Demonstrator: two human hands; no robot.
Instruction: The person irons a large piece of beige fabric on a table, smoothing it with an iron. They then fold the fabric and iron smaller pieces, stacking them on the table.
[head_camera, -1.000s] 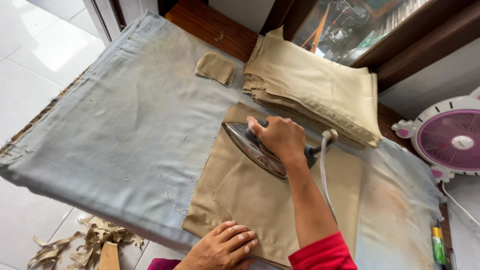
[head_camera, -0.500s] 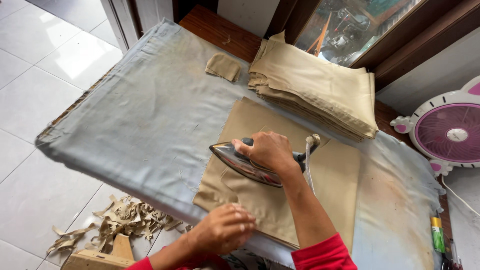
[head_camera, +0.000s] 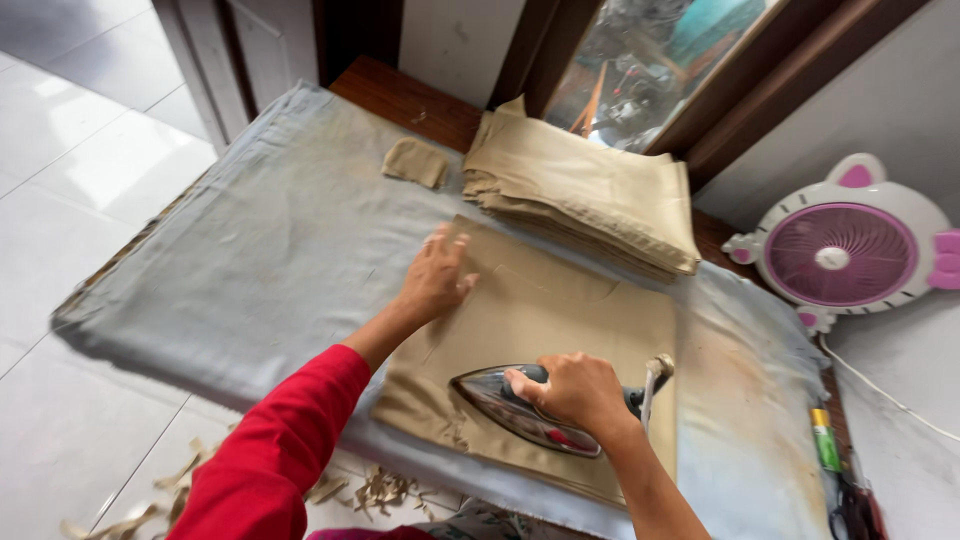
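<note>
The right hand (head_camera: 575, 392) is wrapped tight around the handle of the iron (head_camera: 530, 412), which sits flat on the tan fabric piece (head_camera: 560, 310) near the front edge of the ironing table (head_camera: 250, 250); its cord (head_camera: 648, 395) rises just beside the wrist. The left hand (head_camera: 435, 280) lies open, fingers spread, palm down on the same piece toward its far left corner, pinning it flat; a red sleeve (head_camera: 270, 460) covers that arm. A stack of folded tan pieces (head_camera: 585, 195) rests along the table's back edge, with a small tan scrap (head_camera: 415, 162) to its left; a pink fan (head_camera: 850, 250) stands off the right end. The risk, I judge, lies in the iron's point sliding toward the spread fingers; a lingering iron could scorch the cloth; the cord could snag and drag the fabric askew.
</note>
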